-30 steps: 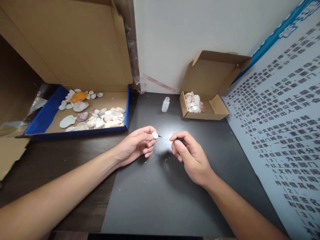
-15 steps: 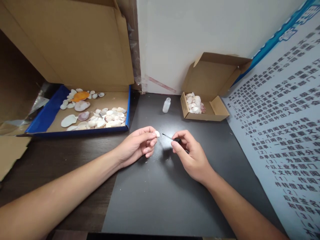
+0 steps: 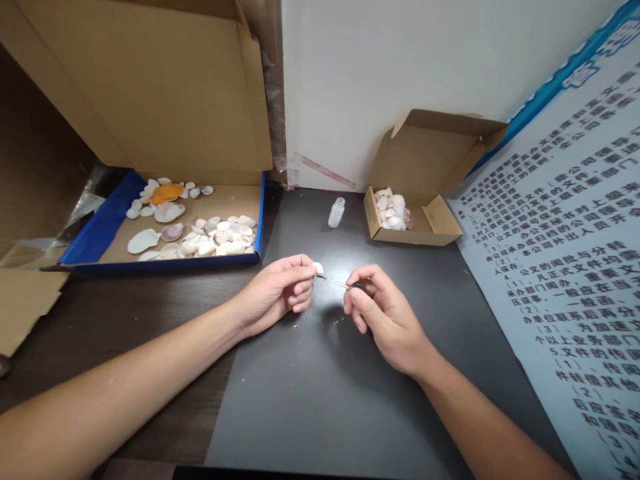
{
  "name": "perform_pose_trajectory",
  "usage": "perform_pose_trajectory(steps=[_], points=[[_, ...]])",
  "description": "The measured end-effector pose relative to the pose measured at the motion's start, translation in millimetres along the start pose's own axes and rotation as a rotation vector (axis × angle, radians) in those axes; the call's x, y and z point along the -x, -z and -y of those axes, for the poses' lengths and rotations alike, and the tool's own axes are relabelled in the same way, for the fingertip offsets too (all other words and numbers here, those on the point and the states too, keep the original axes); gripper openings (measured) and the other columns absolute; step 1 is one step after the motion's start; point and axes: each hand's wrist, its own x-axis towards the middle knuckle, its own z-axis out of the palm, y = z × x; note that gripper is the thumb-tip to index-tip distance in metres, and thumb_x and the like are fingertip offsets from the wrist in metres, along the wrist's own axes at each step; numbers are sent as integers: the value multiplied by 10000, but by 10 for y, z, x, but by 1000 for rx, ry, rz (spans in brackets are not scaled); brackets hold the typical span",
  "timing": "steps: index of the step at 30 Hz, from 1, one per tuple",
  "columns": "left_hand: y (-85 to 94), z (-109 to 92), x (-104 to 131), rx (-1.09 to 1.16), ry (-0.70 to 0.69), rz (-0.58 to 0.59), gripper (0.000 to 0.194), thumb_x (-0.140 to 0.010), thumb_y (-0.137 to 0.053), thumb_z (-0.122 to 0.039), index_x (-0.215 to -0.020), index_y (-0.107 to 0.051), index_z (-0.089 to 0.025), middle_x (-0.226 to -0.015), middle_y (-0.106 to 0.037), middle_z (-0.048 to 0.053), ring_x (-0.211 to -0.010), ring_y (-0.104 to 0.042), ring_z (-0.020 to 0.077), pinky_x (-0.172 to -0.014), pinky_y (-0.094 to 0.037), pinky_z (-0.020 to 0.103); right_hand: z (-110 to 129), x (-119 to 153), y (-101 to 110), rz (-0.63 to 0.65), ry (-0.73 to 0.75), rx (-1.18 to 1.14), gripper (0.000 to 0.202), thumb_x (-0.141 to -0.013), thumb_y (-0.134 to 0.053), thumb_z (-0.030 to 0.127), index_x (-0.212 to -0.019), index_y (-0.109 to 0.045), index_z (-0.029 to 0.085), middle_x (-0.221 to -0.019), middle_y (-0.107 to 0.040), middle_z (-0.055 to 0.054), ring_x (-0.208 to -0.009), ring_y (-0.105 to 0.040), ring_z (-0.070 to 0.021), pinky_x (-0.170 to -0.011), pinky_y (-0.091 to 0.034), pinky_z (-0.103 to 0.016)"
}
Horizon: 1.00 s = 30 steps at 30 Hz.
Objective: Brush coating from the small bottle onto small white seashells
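Note:
Between the thumb and fingertips of my left hand (image 3: 285, 290) is a small white seashell (image 3: 319, 269). My right hand (image 3: 383, 313) pinches the black cap of a thin applicator brush (image 3: 336, 282). The brush points left, and its dark tip is at the lower edge of the shell, seemingly touching it. Beyond both hands a small glass bottle (image 3: 336, 215) stands upright with its mouth uncapped and whitish contents inside.
On the left, a blue-edged cardboard box (image 3: 163, 267) holds many shells and an orange one (image 3: 167, 193). At the back right sits a small cardboard box (image 3: 420, 236) with white shells (image 3: 393, 208). A printed poster (image 3: 575, 267) borders the dark mat (image 3: 280, 413).
The brush has moved left and slightly down, from apart from the shell to its edge. My left hand still holds the shell, now tilted a little differently. The whole view has shifted slightly.

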Motion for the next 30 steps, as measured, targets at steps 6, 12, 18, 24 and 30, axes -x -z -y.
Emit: perform_pose_trajectory(steps=[6, 12, 18, 24, 30], points=[[-1, 3, -1, -7, -1, -6, 159, -868, -646, -209, -770, -531, -158, -541, -390, -72, -439, -338, 39, -445, -310, 168, 19, -2, 6, 33, 5, -124, 157, -991, -473, 393, -985, -466, 236, -726, -558, 52, -470, -422, -69, -478, -326, -230], [-30, -11, 2, -13, 7, -30, 125, -863, -653, -222, -822, -556, -155, -549, -389, -75, -431, -340, 36, -434, -320, 159, -3, 0, 19, -71, 6, 119, 128, -989, -510, 356, -983, -496, 228, -737, -562, 42, -549, -463, -83, -545, -363, -239], [-36, -22, 3, -55, 17, -35, 135, -851, -657, -250, -846, -560, -157, -640, -480, -49, -427, -369, 36, -415, -392, 176, 17, -9, 13, 37, -33, -201, 182, -995, -471, 411, -983, -470, 229, -721, -578, 46, -478, -437, -72, -487, -335, -230], [-54, -44, 16, -84, 30, -28, 120, -819, -661, -205, -870, -565, -154, -669, -509, -44, -426, -383, 35, -412, -430, 186, 22, -21, -22, -42, -29, -32, 153, -975, -517, 369, -961, -496, 218, -719, -562, 44, -528, -445, -76, -530, -365, -227], [-57, -30, 17, -97, 25, -16, 155, -814, -688, -224, -856, -551, -163, -649, -518, -48, -426, -376, 34, -416, -422, 181, 41, -10, -3, 6, -32, -223, 199, -973, -503, 421, -968, -482, 222, -709, -577, 43, -479, -435, -73, -481, -348, -224]])
